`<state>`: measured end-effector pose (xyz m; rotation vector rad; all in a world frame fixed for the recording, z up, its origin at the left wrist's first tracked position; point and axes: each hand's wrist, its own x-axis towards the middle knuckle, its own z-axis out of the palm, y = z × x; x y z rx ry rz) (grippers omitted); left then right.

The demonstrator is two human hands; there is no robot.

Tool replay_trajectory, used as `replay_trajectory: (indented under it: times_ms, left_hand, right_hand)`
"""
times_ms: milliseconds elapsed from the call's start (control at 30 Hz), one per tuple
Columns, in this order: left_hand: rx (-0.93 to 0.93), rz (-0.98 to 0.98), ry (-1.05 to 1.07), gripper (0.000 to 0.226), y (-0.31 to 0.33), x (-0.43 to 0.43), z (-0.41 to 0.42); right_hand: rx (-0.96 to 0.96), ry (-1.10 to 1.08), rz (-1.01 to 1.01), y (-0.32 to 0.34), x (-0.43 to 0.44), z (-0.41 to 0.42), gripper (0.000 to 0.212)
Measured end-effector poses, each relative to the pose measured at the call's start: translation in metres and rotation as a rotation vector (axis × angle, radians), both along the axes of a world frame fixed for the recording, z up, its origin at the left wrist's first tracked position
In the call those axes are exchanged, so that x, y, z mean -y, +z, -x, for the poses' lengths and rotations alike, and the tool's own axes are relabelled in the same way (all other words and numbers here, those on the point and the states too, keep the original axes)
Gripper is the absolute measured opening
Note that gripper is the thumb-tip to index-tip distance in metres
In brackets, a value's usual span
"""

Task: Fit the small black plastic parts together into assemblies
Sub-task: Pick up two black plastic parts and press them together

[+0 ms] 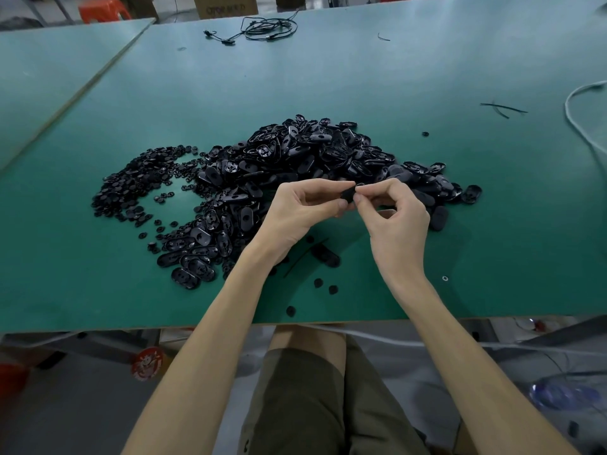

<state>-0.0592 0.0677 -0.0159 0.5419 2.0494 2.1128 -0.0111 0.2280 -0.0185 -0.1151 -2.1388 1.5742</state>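
Observation:
A big heap of black oval plastic shells [305,156] lies on the green table [427,77]. To its left spreads a pile of small round black pieces [138,185]. My left hand [305,208] pinches a black oval part [348,194] between thumb and fingers, above the heap's near edge. My right hand [394,211] meets it from the right and pinches a small black piece [359,185] against that part. Most of both parts is hidden by my fingers.
Loose black pieces [325,285] and one oval shell [326,256] lie under my wrists near the front edge. A black cable [262,29] is coiled at the far side, a white cord [578,119] runs along the right. Thin black strips [502,108] lie right of the heap.

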Motion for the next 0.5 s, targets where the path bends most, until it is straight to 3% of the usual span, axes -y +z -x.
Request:
replay_trajectory:
  times_ms: [133,367,500]
  left_hand:
    - [0.011,0.014,0.013,0.032,-0.0004,0.0008,0.0001]
    - [0.034,-0.032,0.083,0.027,0.0001,0.0019,0.001]
    - [0.024,-0.079,0.099,0.025,0.0016,0.0017,0.0006]
  right_hand:
    - [-0.01,0.008,-0.026,0.0014,0.0003,-0.0002,0.008]
    - [-0.049,0.139,-0.184,0.002,0.0055,0.0002,0.024]
    - [-0.081,0.144,-0.137,0.0036,0.0054,0.0001,0.031]
